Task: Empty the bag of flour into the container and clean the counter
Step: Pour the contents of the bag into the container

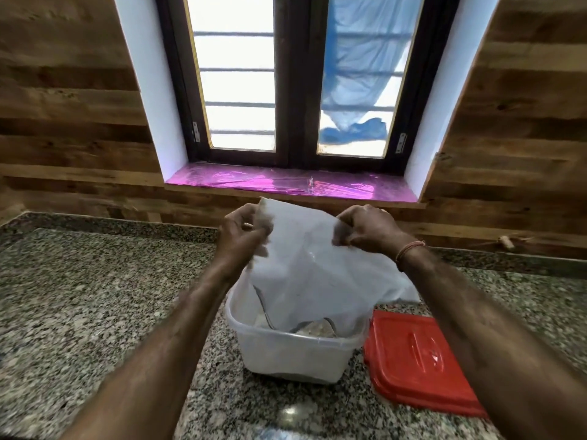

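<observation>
A translucent white plastic flour bag point(305, 268) hangs upside down, its lower end down inside a clear plastic container point(292, 357) on the granite counter. My left hand point(244, 231) grips the bag's upper left corner. My right hand point(365, 231) pinches its upper right edge. Both hands are raised above the container. A little pale flour point(316, 328) shows inside the container under the bag's mouth.
The container's red lid point(416, 357) lies flat on the counter just right of it. A white cloth or sheet point(403, 289) lies behind the container at the right. The speckled granite counter point(95, 306) runs to a wood-panelled wall with a window and pink-lined sill point(286, 184).
</observation>
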{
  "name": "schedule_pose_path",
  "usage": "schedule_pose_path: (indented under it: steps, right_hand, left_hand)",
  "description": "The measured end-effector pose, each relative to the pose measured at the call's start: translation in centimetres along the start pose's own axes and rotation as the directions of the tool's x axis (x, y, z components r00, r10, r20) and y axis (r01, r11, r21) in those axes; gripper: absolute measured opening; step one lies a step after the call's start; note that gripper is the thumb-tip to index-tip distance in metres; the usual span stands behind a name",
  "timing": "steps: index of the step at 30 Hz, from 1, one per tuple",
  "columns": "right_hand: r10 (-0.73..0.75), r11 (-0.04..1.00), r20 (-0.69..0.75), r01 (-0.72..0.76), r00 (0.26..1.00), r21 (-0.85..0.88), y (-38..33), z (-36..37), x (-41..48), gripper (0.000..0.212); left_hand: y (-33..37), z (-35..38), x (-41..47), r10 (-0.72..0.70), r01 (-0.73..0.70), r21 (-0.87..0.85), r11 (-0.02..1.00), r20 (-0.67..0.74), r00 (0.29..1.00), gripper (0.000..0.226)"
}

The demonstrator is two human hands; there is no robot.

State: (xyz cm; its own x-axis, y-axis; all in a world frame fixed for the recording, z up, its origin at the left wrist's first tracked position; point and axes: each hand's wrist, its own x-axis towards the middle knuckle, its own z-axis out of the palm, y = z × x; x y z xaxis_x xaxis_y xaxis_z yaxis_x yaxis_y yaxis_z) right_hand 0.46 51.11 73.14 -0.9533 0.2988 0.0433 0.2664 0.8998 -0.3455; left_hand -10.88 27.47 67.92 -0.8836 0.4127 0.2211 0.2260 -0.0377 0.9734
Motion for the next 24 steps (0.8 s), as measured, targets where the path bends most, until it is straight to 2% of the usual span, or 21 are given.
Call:
schedule_pose_path:
  steps: [2, 3, 5, 8, 11, 13, 14, 15, 16, 17, 19, 21, 23, 24]
  right_hand:
    - [0.001, 0.996, -0.137, -0.013, 0.991, -0.084, -0.2, 0.1, -0.1, 0.01]
    - [-0.007, 0.996, -0.183, -0.009, 0.983, -0.087, -0.4, 0.1, 0.0, 0.014]
    - [-0.009, 0.996, -0.231, -0.012, 0.973, -0.09, -0.3, 0.3, 0.3, 0.018]
    - [0.003, 0.998, -0.204, -0.016, 0.979, -0.061, 0.2, 0.6, 0.7, 0.023]
    - [0.01, 0.999, -0.154, -0.004, 0.988, 0.042, 0.9, 0.9, 1.0, 0.032]
    - [-0.017, 0.99, -0.147, 0.037, 0.989, 0.135, 1.2, 1.3, 1.2, 0.027]
    - [-0.021, 0.979, -0.141, 0.049, 0.99, 0.2, 1.0, 1.5, 1.2, 0.013]
    - [-0.031, 0.964, -0.134, 0.065, 0.991, 0.256, 0.7, 1.7, 1.3, 0.01]
    - [-0.031, 0.954, -0.134, 0.069, 0.991, 0.293, 0.3, 2.0, 1.4, 0.025]
    - [-0.04, 0.957, -0.142, 0.079, 0.989, 0.279, -0.3, 2.2, 1.5, 0.031]
    - [-0.05, 0.987, -0.238, 0.084, 0.97, 0.138, -1.4, 2.4, 1.8, 0.024]
    - [0.015, 0.992, -0.314, 0.026, 0.949, 0.123, -1.7, 2.1, 2.1, 0.021]
    - [0.071, 0.989, -0.295, -0.028, 0.953, 0.145, -1.4, 1.9, 2.5, 0.027]
    - [0.083, 0.987, -0.268, -0.043, 0.96, 0.154, -1.4, 2.0, 2.7, 0.028]
  left_hand:
    - [0.3, 0.5, -0.2, 0.022, -0.031, 0.05, 0.998, 0.169, 0.985, 0.025]
    - [0.3, 0.8, 0.0, 0.01, -0.025, 0.086, 0.996, 0.175, 0.985, 0.037]
    - [0.4, 1.2, 0.5, 0.016, -0.027, 0.184, 0.982, 0.059, 0.998, 0.051]
    - [-0.4, 1.2, 1.2, 0.059, -0.022, 0.279, 0.96, -0.127, 0.99, 0.029]
    - [-1.9, 0.6, 0.7, -0.036, 0.104, 0.365, 0.925, -0.189, 0.981, 0.022]
    - [-2.9, 0.4, 0.0, -0.053, 0.157, 0.44, 0.884, -0.24, 0.969, 0.014]
    - [-3.2, 0.6, -0.4, -0.03, 0.151, 0.482, 0.863, -0.249, 0.968, 0.011]
    - [-3.3, 1.0, -0.7, 0.004, 0.121, 0.52, 0.846, -0.232, 0.973, 0.01]
    - [-3.5, 1.6, -0.9, 0.028, 0.084, 0.537, 0.839, -0.197, 0.98, 0.01]
    - [-3.5, 2.1, -1.2, 0.037, 0.054, 0.534, 0.844, -0.159, 0.987, 0.011]
    - [-3.7, 2.4, -1.5, 0.026, 0.022, 0.497, 0.867, -0.09, 0.996, 0.017]
    - [-4.5, 2.1, -1.8, 0.004, 0.015, 0.491, 0.871, -0.038, 0.999, 0.022]
    - [-5.6, 1.3, -2.2, -0.01, 0.05, 0.573, 0.818, -0.073, 0.997, 0.013]
    - [-6.2, 1.1, -2.4, -0.006, 0.079, 0.597, 0.799, -0.123, 0.992, 0.02]
